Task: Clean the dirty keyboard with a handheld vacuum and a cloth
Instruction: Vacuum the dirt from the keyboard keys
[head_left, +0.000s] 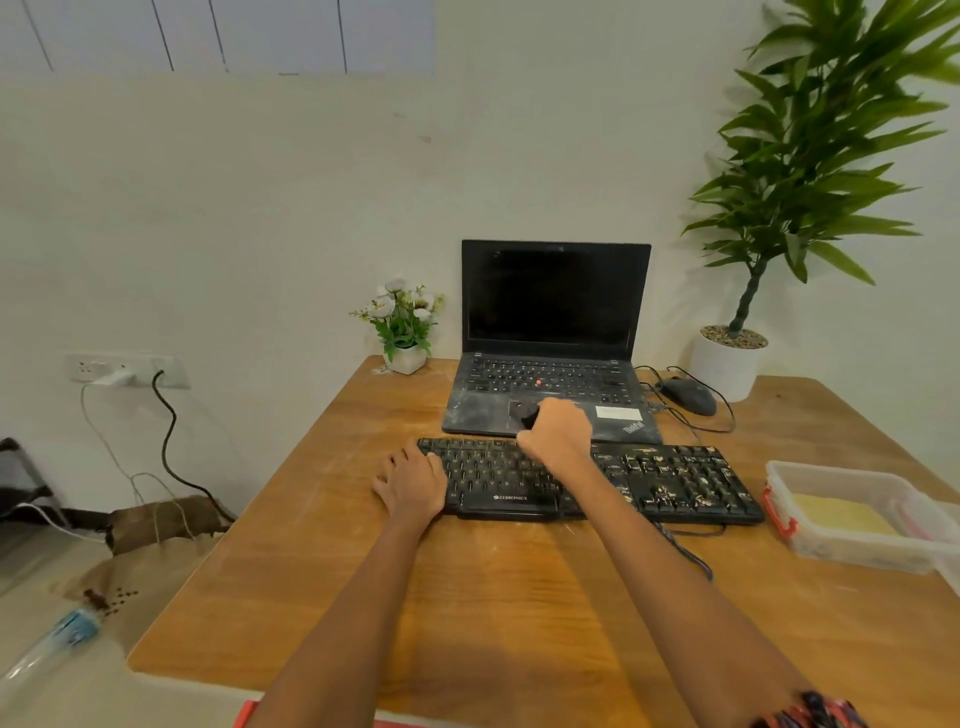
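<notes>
Keyboard (597, 480) lies on table (519, 597), just near of laptop (550, 364), crumbs on right half. My left hand (413, 480) rests flat on its left end, fingers relaxed. My right hand (558, 428) grips dark object (523, 414), mostly hidden, over far edge. Tub (852, 514) with yellow cloth (844, 514) at right.

There is one table (519, 597); on it one keyboard (675, 480); one laptop (553, 332); one mouse (688, 396); two potted plants, a small flowering one (404, 325) and a tall leafy one (779, 208); one plastic box (852, 514); two hands, left (413, 480) and right (558, 434).
</notes>
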